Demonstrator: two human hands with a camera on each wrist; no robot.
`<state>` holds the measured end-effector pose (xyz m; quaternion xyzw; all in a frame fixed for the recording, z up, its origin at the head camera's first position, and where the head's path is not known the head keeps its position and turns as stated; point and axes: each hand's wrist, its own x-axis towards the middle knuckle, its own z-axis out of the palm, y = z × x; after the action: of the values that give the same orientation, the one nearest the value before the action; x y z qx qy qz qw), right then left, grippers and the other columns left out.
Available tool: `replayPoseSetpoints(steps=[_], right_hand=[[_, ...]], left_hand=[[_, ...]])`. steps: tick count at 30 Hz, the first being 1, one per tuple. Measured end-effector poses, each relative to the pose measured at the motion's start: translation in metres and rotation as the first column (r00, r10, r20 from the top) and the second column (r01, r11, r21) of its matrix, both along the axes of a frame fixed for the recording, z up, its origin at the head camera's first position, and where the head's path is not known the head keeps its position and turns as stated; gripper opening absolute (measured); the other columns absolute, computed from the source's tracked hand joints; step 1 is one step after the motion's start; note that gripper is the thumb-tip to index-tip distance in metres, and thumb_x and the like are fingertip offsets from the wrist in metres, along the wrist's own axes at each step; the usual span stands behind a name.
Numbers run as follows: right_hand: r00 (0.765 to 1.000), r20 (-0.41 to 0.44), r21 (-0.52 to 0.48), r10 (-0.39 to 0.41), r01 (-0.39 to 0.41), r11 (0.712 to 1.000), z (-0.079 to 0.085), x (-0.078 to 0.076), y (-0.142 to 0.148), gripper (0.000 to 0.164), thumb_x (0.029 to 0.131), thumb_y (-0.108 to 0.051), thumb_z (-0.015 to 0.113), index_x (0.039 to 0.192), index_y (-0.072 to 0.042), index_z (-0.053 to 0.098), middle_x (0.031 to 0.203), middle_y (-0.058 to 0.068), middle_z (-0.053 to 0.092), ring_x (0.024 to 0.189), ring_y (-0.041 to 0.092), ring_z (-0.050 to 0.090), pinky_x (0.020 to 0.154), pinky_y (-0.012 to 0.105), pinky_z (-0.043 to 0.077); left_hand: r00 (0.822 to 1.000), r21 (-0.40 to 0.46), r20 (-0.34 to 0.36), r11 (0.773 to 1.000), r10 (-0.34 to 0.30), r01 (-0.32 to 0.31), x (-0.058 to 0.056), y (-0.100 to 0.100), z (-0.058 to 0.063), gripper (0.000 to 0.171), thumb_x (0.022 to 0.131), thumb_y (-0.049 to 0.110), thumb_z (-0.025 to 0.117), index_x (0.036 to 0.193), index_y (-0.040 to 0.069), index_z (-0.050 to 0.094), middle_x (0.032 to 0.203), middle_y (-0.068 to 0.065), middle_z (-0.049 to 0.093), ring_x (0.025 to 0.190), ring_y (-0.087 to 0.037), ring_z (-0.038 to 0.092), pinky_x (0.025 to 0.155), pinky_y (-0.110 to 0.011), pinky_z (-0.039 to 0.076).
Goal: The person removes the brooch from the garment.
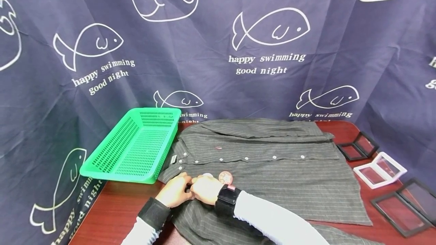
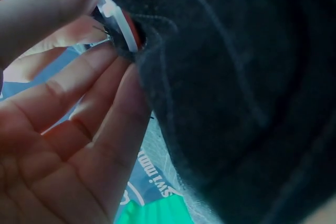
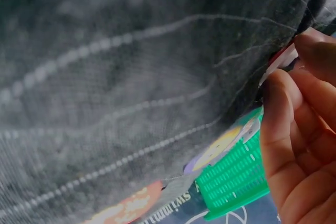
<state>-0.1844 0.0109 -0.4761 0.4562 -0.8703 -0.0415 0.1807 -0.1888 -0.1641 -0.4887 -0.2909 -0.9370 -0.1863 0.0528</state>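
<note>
A dark grey striped shirt [image 1: 272, 184] with white buttons lies spread out, its collar toward the left. Near the collar, my left hand [image 1: 175, 191] and right hand [image 1: 206, 189] meet at a raised fold of the cloth. Between the fingertips sits a thin round badge [image 2: 126, 27], seen edge-on with a white and red rim, against the fabric. My right thumb and forefinger pinch this badge [image 3: 281, 61]; the left fingers grip it along with the cloth. An orange-red round badge [image 1: 225, 177] and a pale one [image 1: 207, 175] are on the shirt beside the right hand.
A green perforated basket [image 1: 153, 179] stands at the left of the red-brown table [image 1: 112, 207]. Along the right edge are a small black frame [image 1: 357, 147], a white frame [image 1: 379, 170] and a larger dark frame [image 1: 405, 209], all propped open. A printed curtain hangs behind.
</note>
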Motion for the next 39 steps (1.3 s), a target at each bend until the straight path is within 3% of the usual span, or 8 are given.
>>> replayPoseSetpoints(steps=[8,15,28,33,39], right_hand=[[0.989,0.109,-0.086,0.095,-0.086,0.993,0.004,-0.007,0.006,0.007,0.081,-0.024,0.072,0.075,-0.021,0.071,0.077,-0.007,0.065,0.069,0.01,0.064,0.064,0.024,0.049],[0.986,0.147,-0.127,0.075,-0.056,0.99,0.005,-0.009,0.01,0.013,0.079,-0.025,0.075,0.072,-0.02,0.066,0.074,-0.007,0.059,0.067,0.009,0.059,0.063,0.024,0.047],[0.998,-0.053,-0.006,0.022,-0.022,1.0,-0.001,0.001,0.003,0.005,0.077,-0.026,0.074,0.078,-0.025,0.07,0.084,-0.011,0.063,0.072,0.008,0.06,0.064,0.02,0.045],[0.997,-0.08,0.024,0.006,-0.004,1.0,-0.001,0.003,0.0,0.005,0.083,-0.029,0.07,0.079,-0.027,0.069,0.084,-0.013,0.062,0.074,0.005,0.06,0.066,0.017,0.046],[0.993,-0.105,0.016,0.045,-0.044,0.999,-0.002,0.0,0.002,0.007,0.083,-0.028,0.069,0.076,-0.027,0.067,0.079,-0.013,0.06,0.071,0.005,0.059,0.063,0.017,0.045]], left_hand=[[0.997,0.031,0.072,0.999,-0.032,0.03,-0.003,-0.002,0.0,0.022,0.067,0.014,0.081,0.084,0.013,0.068,0.076,0.005,0.051,0.067,-0.003,0.045,0.06,-0.019,0.04],[0.993,0.051,0.109,0.998,-0.047,0.042,-0.007,-0.005,-0.001,0.029,0.068,0.016,0.085,0.094,0.013,0.073,0.08,0.007,0.053,0.07,-0.003,0.049,0.063,-0.019,0.042],[0.994,0.058,0.09,0.997,-0.058,0.053,-0.007,-0.008,0.001,0.027,0.068,0.016,0.083,0.091,0.011,0.071,0.077,0.004,0.053,0.067,-0.004,0.048,0.062,-0.02,0.042],[0.993,0.059,0.103,0.997,-0.059,0.053,-0.007,-0.008,0.003,0.026,0.068,0.016,0.082,0.09,0.01,0.071,0.078,0.004,0.052,0.068,-0.005,0.048,0.062,-0.021,0.042],[0.992,0.067,0.101,0.996,-0.074,0.067,-0.008,-0.011,0.002,0.024,0.072,0.017,0.081,0.092,0.01,0.069,0.082,0.003,0.057,0.072,-0.006,0.053,0.065,-0.021,0.045]])
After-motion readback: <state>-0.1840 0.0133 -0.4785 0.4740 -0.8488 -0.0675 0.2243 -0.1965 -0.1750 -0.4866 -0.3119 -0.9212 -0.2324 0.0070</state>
